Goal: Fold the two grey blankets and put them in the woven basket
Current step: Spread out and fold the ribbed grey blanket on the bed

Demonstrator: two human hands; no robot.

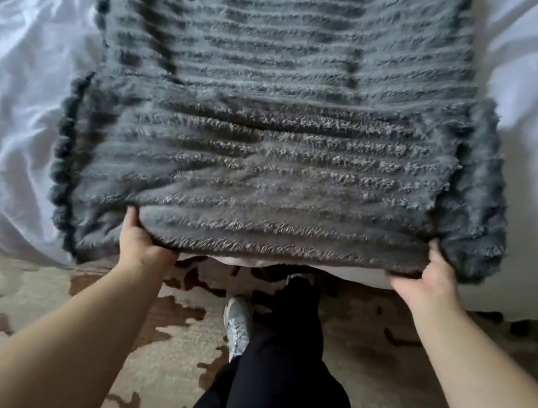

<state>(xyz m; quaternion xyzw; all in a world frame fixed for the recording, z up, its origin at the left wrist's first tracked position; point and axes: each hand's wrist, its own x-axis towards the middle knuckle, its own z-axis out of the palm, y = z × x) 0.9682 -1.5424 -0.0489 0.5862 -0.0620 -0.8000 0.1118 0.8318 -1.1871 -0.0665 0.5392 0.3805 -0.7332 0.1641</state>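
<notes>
Grey blanket (265,168) — long axis away | left grip (141,241), right grip (430,278) hold near edge

Blanket (267,155) lies on the bed (18,82), centre to top of frame, near part doubled over itself. Left hand (138,240) grips its lower-left edge, right hand (430,278) its lower-right. Rug (40,292) spans the bottom of frame, a shoe (237,324) on it at lower centre.
</notes>
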